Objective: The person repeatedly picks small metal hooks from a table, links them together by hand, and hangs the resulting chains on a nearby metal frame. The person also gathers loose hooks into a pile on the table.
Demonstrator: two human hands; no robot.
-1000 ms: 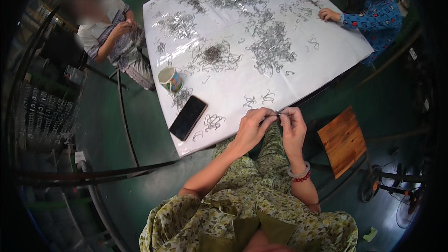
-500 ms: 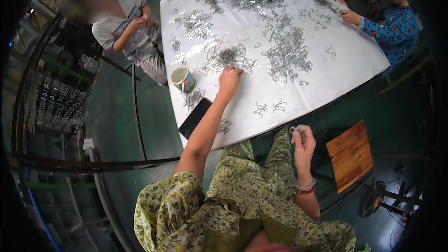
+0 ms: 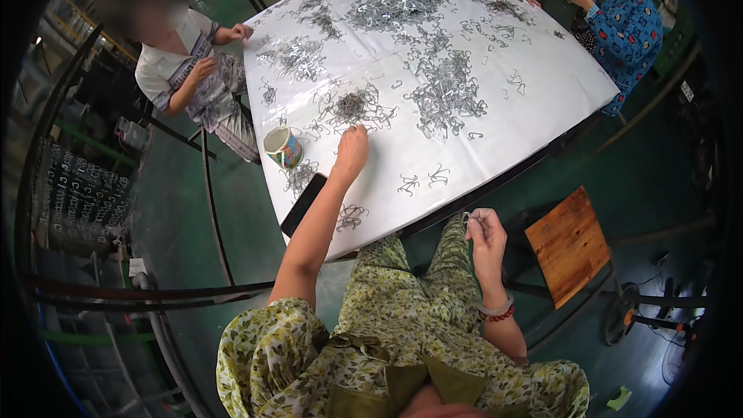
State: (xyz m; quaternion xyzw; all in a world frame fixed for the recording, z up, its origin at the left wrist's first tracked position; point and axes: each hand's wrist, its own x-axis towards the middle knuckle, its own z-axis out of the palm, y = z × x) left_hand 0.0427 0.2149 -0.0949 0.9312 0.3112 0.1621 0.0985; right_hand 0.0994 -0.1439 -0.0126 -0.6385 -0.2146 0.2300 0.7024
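My left hand (image 3: pixel 353 153) is over the white-covered table (image 3: pixel 534 120), its fingertips pinched together at the near edge of a dark pile of small metal pieces (image 3: pixel 350 107). Whatever lies between those fingers is too small to make out. Thin wire hooks are scattered around that pile. Off the table's near edge, above my lap, my right hand (image 3: pixel 487 241) pinches a small silvery metal hook (image 3: pixel 467 217). Two small clusters of bent wire hooks (image 3: pixel 439 176) lie on the cover between my hands.
A colourful cup (image 3: pixel 283 149) and a dark phone (image 3: pixel 303 205) are by the table's left edge. Larger heaps of metal hooks (image 3: pixel 445 93) spread across the middle and far side. Several people are around the table. A wooden stool (image 3: pixel 569 246) stands to my right.
My left hand has drawn back slightly from the dark pile. My right hand keeps the hook over my lap. The person at left now reaches to the table edge; the one in blue has raised their hands.
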